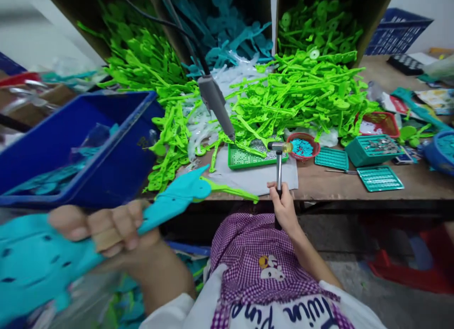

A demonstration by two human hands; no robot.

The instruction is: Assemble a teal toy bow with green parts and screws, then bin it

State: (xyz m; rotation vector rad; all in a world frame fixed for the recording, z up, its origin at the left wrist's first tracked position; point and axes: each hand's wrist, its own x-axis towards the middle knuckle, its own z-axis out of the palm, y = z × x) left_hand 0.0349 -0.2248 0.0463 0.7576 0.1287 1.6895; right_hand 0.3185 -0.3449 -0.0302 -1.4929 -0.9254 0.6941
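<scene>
My left hand (115,232) is closed around a long turquoise plastic piece (173,199), raised at the left in front of the table. From the far end of that piece juts a thin lime-green plastic arm (234,192). The near end is wide, with small dark slots, and is smeared by motion. In my right hand (283,208) is a small hammer (279,170), gripped by its dark handle, its metal head with a yellowish tip pointing up at the table's front edge. Just behind the hammer head lies a green tray (248,164) with small metal bits and green strips in it.
Piles of lime-green parts (301,92) spill from bins at the back. A grey tool (216,99) hangs over the tray. On the left stands a blue crate (142,125). A red basket (308,154) of turquoise bits and teal boxes (372,151) sit right.
</scene>
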